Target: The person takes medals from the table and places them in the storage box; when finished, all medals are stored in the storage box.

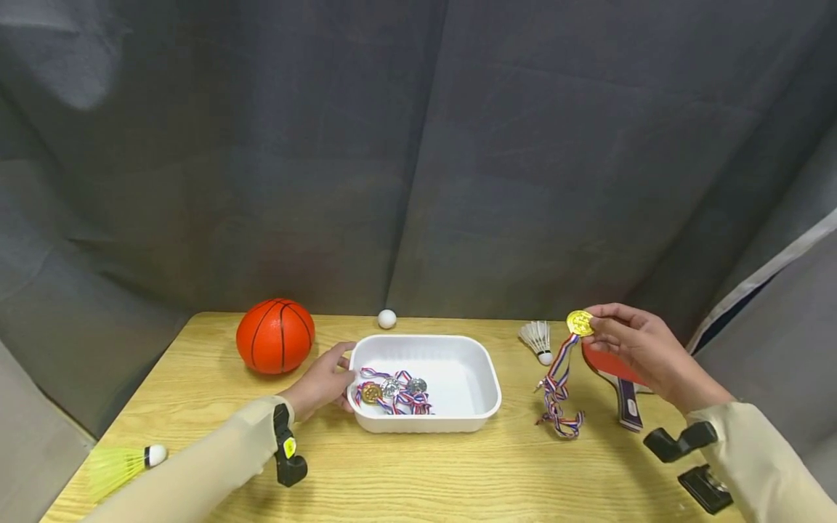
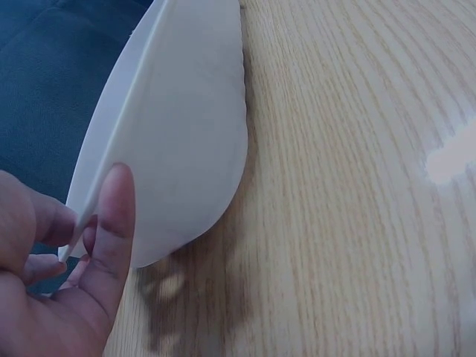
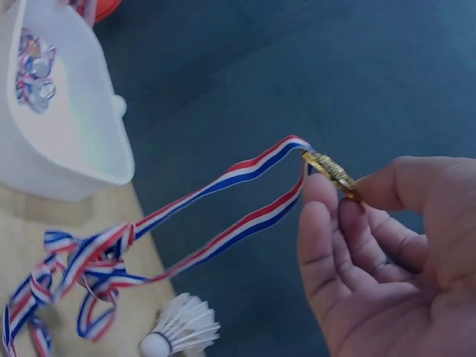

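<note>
My right hand (image 1: pixel 637 345) pinches a gold medal (image 1: pixel 580 323) by its edge between thumb and fingers, up over the right side of the table. From the medal hangs a bunched red, white and blue ribbon (image 1: pixel 556 399). At the middle of the table is a white plastic tray (image 1: pixel 484 420). Several medals lie in its left part, among them a gold-coloured one (image 1: pixel 371 394) and silver ones, their striped ribbons tangled together. The left hand (image 1: pixel 325 379) grips the tray's left rim; in the left wrist view its thumb (image 2: pixel 116 216) lies along the outer wall.
An orange basketball (image 1: pixel 275 336) sits back left, and a white ball (image 1: pixel 386 319) lies behind the tray. A white shuttlecock (image 1: pixel 538 341) and a red table tennis paddle (image 1: pixel 628 399) are at the right. Front left lies a yellow shuttlecock (image 1: pixel 124 466). Grey curtains (image 1: pixel 418 160) surround the table.
</note>
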Demonstrator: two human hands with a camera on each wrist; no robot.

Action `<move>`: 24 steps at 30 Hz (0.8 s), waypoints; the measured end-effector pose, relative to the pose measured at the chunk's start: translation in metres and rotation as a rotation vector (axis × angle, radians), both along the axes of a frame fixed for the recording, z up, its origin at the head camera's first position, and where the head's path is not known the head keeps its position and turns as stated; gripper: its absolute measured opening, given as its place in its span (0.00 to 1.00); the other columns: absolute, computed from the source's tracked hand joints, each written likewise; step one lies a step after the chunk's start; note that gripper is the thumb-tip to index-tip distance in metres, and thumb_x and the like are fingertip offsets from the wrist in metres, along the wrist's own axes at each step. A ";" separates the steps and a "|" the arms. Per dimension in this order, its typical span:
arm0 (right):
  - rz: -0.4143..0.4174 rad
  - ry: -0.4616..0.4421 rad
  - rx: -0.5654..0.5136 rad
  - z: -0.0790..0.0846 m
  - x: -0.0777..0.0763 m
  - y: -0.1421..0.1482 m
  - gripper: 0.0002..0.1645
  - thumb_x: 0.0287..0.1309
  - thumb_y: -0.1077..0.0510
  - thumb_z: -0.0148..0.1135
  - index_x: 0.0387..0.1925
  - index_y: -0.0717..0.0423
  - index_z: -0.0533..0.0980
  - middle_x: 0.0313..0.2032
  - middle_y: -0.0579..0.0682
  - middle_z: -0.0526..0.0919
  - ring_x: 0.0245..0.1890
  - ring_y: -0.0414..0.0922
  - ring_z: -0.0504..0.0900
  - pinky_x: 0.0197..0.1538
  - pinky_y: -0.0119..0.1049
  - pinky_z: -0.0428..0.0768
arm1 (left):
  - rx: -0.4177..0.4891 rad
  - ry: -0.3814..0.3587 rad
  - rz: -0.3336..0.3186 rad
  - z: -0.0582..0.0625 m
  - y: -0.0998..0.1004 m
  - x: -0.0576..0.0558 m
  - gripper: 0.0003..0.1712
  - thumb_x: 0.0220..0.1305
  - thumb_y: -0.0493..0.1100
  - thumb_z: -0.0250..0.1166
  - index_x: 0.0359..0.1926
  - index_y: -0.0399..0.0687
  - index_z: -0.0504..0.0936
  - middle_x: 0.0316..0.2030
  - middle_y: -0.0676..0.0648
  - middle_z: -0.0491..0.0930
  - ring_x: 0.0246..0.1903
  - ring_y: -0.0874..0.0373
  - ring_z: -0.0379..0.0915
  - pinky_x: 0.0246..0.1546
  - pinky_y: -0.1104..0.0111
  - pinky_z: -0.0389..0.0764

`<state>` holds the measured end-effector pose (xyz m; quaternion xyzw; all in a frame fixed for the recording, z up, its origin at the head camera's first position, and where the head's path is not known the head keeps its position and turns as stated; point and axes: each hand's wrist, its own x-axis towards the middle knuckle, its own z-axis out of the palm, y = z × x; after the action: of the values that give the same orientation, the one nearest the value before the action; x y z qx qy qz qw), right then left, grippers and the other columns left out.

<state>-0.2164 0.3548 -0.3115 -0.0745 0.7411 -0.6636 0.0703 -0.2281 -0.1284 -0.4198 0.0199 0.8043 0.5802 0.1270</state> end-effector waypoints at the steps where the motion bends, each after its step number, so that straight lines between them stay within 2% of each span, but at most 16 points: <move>1: 0.003 -0.005 0.026 -0.003 0.000 0.000 0.08 0.76 0.59 0.59 0.52 0.52 0.78 0.43 0.42 0.87 0.40 0.38 0.89 0.46 0.27 0.91 | 0.000 0.000 0.001 0.000 0.000 0.000 0.35 0.76 0.30 0.53 0.80 0.40 0.57 0.58 0.31 0.68 0.36 0.43 0.82 0.25 0.64 0.90; 5: 0.023 -0.013 0.155 -0.022 -0.002 -0.001 0.14 0.77 0.57 0.57 0.57 0.61 0.74 0.44 0.41 0.85 0.42 0.36 0.87 0.48 0.27 0.91 | 0.001 0.003 0.001 0.000 0.001 -0.001 0.35 0.76 0.30 0.53 0.80 0.41 0.57 0.58 0.31 0.68 0.36 0.44 0.82 0.26 0.64 0.90; 8: 0.044 -0.018 0.225 -0.041 -0.003 -0.004 0.22 0.79 0.57 0.54 0.62 0.70 0.69 0.45 0.42 0.84 0.42 0.36 0.87 0.49 0.28 0.90 | 0.000 0.009 -0.002 0.000 0.001 -0.002 0.35 0.76 0.30 0.53 0.80 0.40 0.57 0.58 0.31 0.68 0.36 0.44 0.82 0.26 0.65 0.90; 11: 0.050 -0.046 0.278 -0.059 -0.003 -0.008 0.25 0.79 0.58 0.53 0.64 0.76 0.66 0.44 0.43 0.83 0.41 0.36 0.87 0.48 0.28 0.90 | 0.001 0.009 -0.001 0.000 0.001 -0.002 0.35 0.76 0.30 0.53 0.80 0.41 0.57 0.58 0.31 0.68 0.36 0.45 0.81 0.26 0.65 0.90; 17: 0.043 -0.113 0.338 -0.088 -0.002 -0.012 0.24 0.78 0.59 0.52 0.62 0.77 0.67 0.43 0.49 0.83 0.40 0.37 0.87 0.46 0.31 0.90 | 0.002 0.008 -0.010 0.000 0.000 -0.002 0.35 0.76 0.30 0.53 0.80 0.40 0.57 0.58 0.30 0.68 0.36 0.44 0.82 0.25 0.65 0.90; 24: 0.016 -0.150 0.382 -0.111 -0.001 -0.019 0.23 0.78 0.60 0.51 0.62 0.77 0.68 0.39 0.52 0.87 0.37 0.39 0.87 0.43 0.34 0.91 | 0.012 0.011 -0.020 0.002 0.000 0.000 0.36 0.75 0.30 0.53 0.80 0.38 0.56 0.58 0.30 0.67 0.35 0.44 0.81 0.25 0.65 0.90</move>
<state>-0.2172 0.3363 -0.4222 -0.0161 0.8455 -0.5142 0.1431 -0.2276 -0.1280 -0.4179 0.0319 0.8013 0.5834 0.1285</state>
